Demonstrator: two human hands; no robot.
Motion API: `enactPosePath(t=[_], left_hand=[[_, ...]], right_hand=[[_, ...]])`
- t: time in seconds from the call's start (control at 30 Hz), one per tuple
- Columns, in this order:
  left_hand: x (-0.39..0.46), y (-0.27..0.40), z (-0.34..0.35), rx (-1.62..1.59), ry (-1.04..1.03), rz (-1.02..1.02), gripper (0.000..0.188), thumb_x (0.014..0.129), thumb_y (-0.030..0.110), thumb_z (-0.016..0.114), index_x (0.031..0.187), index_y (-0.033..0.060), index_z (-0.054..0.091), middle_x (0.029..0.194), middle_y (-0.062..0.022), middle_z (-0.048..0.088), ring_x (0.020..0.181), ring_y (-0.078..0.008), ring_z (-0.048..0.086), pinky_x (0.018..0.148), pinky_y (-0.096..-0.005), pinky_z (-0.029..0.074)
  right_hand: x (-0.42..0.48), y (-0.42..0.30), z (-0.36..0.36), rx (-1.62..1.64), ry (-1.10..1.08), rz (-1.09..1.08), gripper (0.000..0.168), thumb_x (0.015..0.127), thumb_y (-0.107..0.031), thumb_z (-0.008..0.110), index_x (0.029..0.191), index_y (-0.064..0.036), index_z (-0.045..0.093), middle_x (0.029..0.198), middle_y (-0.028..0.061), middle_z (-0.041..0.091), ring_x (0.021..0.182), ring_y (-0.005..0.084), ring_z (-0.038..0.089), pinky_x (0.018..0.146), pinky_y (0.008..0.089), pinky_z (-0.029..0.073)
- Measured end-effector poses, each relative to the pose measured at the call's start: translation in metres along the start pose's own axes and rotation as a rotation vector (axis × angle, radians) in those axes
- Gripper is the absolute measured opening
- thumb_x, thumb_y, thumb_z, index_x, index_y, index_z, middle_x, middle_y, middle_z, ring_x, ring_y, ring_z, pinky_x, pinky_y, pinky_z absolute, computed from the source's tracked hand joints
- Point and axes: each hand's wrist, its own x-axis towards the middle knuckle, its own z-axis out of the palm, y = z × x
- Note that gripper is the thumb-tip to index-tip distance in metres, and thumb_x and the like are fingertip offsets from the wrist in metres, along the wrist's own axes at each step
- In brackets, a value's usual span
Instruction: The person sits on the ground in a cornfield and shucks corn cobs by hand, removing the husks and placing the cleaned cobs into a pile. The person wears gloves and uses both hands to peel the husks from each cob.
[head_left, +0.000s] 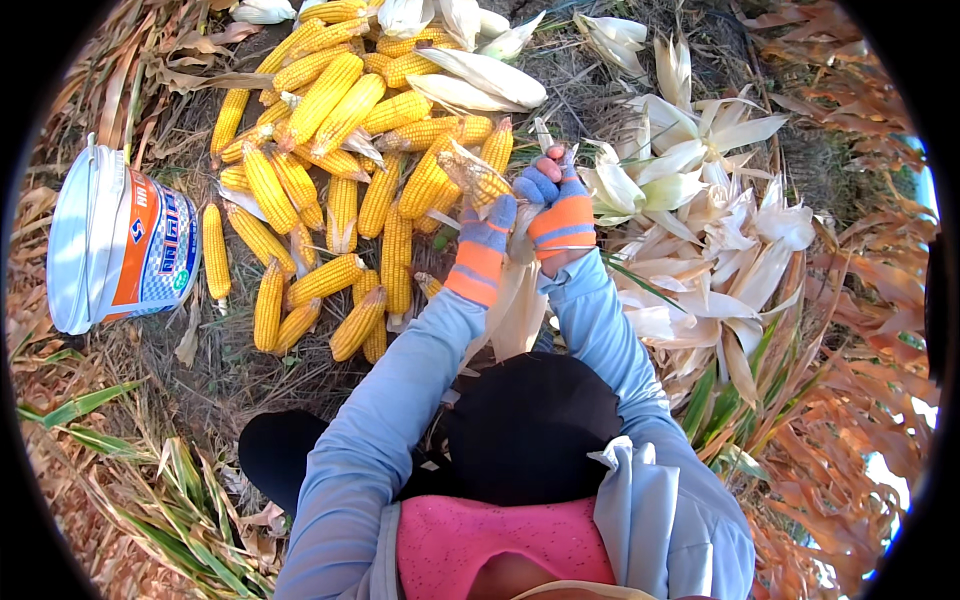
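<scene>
My left hand (481, 247), in a grey glove with orange bands, grips a partly husked corn ear (484, 182). Yellow kernels show on that ear, and its tip looks brownish. Just to its right is my right hand (559, 206), in a matching glove with bare fingertips showing. Its fingers are curled around pale corn husk (543, 135), though the exact grip is partly hidden. Long dry husk leaves (517, 307) hang below and between both hands. Husked yellow cobs (431, 176) lie in a heap right beyond the left hand.
A white plastic bucket (112, 240) with an orange and blue label lies at the left. Several unhusked ears (487, 79) rest on the heap's far side. Stripped husks (712, 262) pile up at the right. Dry corn plants (862, 337) border the ground, and my knee (536, 427) is close below the hands.
</scene>
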Motion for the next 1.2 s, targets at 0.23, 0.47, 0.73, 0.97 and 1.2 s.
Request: enactPosePath(t=[0.23, 0.47, 0.73, 0.97, 1.2], left_hand=[[0.031, 0.065, -0.042, -0.315, 0.084, -0.408, 0.042, 0.085, 0.038, 0.047, 0.101, 0.0002, 0.052, 0.093, -0.01, 0.057, 0.085, -0.0169, 0.055, 0.075, -0.0263, 0.045], [0.033, 0.036, -0.037, -0.24, 0.022, -0.184, 0.043, 0.084, 0.041, 0.048, 0.099, 0.0016, 0.054, 0.089, -0.0108, 0.058, 0.084, -0.0177, 0.056, 0.073, -0.0286, 0.046], [0.023, 0.049, -0.019, -0.296, 0.021, -0.066, 0.041, 0.08, 0.033, 0.058, 0.101, -0.0014, 0.049, 0.084, -0.0137, 0.06, 0.075, -0.0193, 0.059, 0.062, -0.0283, 0.049], [0.025, 0.07, -0.015, -0.233, 0.005, -0.077, 0.067, 0.08, 0.057, 0.04, 0.111, -0.0022, 0.042, 0.095, -0.0153, 0.057, 0.082, -0.0222, 0.057, 0.068, -0.032, 0.049], [0.024, 0.069, -0.017, -0.478, 0.156, -0.229, 0.05, 0.082, 0.048, 0.046, 0.098, 0.0015, 0.052, 0.086, -0.0152, 0.06, 0.064, -0.0213, 0.058, 0.056, -0.0305, 0.05]], right_hand=[[-0.052, -0.031, -0.022, -0.905, 0.24, 0.235, 0.019, 0.087, -0.025, 0.045, 0.081, -0.008, 0.052, 0.057, -0.0028, 0.042, 0.049, 0.0058, 0.036, 0.045, 0.0197, 0.028], [-0.052, -0.041, -0.018, -2.126, 0.011, -0.434, 0.041, 0.07, -0.028, 0.065, 0.101, -0.006, 0.052, 0.096, 0.0134, 0.053, 0.09, 0.0279, 0.05, 0.077, 0.0361, 0.04], [-0.027, 0.015, -0.012, -1.688, -0.298, 0.384, 0.053, 0.066, -0.026, 0.07, 0.11, -0.005, 0.05, 0.103, 0.0134, 0.056, 0.095, 0.0237, 0.053, 0.081, 0.0325, 0.041], [-0.041, 0.033, -0.026, -1.574, -0.181, 0.058, 0.036, 0.073, -0.017, 0.064, 0.105, -0.005, 0.054, 0.093, 0.0125, 0.061, 0.085, 0.0233, 0.058, 0.072, 0.0308, 0.044], [-0.046, 0.042, -0.018, -1.818, -0.278, -0.067, 0.03, 0.074, -0.023, 0.06, 0.097, -0.005, 0.057, 0.085, 0.0167, 0.061, 0.079, 0.0299, 0.059, 0.067, 0.0344, 0.046]])
